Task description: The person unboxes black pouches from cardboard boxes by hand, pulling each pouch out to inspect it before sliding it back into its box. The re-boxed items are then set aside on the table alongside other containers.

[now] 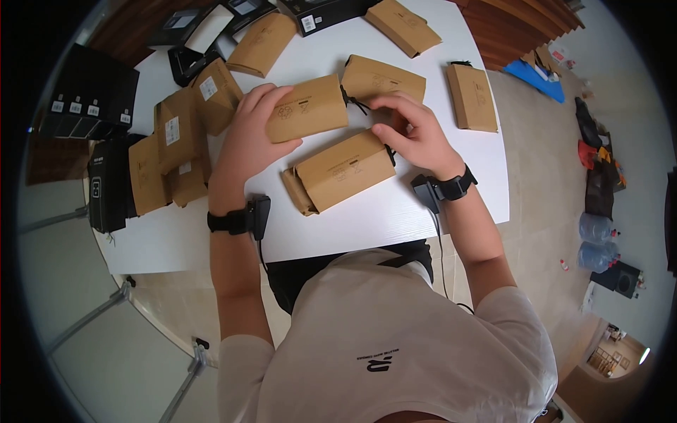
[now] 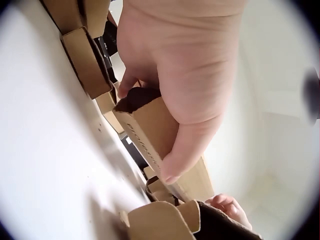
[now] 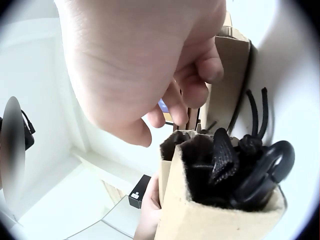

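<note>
My left hand (image 1: 248, 137) grips a brown cardboard box (image 1: 308, 111) by its left end, thumb on the near side and fingers over the far side. From this box's right end a black cord (image 1: 357, 103) sticks out. Nearer to me a second brown box (image 1: 347, 171) lies slanted on the table, a flap loose at its left end. Over that box's right end hovers my right hand (image 1: 424, 141), fingers loosely bent and nothing between them. The right wrist view shows the near box's open end, holding a black mesh strap (image 3: 225, 157) and a glossy black hook-like clip (image 3: 270, 172).
Other brown boxes lie behind (image 1: 384, 79), at the right (image 1: 472, 97) and at the far edge (image 1: 402, 28). Several more brown boxes (image 1: 176, 130) crowd the left side, beside black boxes (image 1: 88, 95). The white table's (image 1: 282, 240) front edge runs close to my body.
</note>
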`<state>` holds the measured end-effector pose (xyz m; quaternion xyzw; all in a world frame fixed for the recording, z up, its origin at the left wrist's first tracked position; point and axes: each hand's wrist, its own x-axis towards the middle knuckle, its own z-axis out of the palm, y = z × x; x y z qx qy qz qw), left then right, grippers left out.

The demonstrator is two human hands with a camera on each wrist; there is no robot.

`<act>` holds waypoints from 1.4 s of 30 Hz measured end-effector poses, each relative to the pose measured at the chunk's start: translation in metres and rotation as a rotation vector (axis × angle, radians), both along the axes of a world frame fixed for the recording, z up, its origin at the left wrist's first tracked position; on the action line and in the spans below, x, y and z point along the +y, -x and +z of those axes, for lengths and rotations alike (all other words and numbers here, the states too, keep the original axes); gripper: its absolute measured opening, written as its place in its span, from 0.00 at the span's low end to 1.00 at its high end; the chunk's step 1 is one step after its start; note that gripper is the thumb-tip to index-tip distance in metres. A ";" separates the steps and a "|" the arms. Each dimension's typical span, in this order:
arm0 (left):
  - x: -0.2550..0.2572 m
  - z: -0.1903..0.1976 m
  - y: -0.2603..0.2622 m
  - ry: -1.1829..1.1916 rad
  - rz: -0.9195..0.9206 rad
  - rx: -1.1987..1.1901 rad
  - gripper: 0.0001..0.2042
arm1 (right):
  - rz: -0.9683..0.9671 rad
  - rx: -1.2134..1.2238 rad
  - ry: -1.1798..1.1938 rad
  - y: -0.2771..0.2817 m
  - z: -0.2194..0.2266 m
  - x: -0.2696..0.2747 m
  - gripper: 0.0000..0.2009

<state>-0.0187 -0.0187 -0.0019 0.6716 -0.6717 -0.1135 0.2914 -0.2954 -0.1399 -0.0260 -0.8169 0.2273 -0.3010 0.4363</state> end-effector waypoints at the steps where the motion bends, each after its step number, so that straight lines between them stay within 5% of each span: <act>1: 0.000 0.003 0.003 0.004 -0.010 0.002 0.36 | -0.010 0.002 0.004 -0.001 0.001 0.001 0.18; 7: 0.002 0.013 0.018 -0.019 -0.128 0.081 0.36 | 0.044 -0.072 -0.200 -0.002 0.001 0.006 0.27; 17: 0.001 0.008 0.023 -0.028 -0.228 0.162 0.36 | 0.099 0.086 -0.313 0.003 0.000 0.003 0.21; 19: 0.002 0.007 0.021 -0.025 -0.217 0.172 0.36 | -0.016 -0.135 -0.153 0.002 -0.004 0.000 0.13; 22: 0.002 0.007 0.021 0.017 -0.163 0.173 0.37 | -0.094 -0.417 -0.261 -0.002 -0.013 -0.008 0.10; 26: 0.001 0.005 0.021 0.061 -0.132 0.183 0.37 | 0.023 -0.441 -0.602 0.003 -0.004 -0.005 0.20; 32: 0.002 0.008 0.021 0.072 -0.118 0.176 0.37 | 0.062 -0.288 -0.426 -0.005 0.008 0.015 0.31; 42: 0.001 0.005 0.015 0.037 -0.082 0.173 0.38 | 0.011 -0.301 -0.491 -0.003 -0.004 0.005 0.32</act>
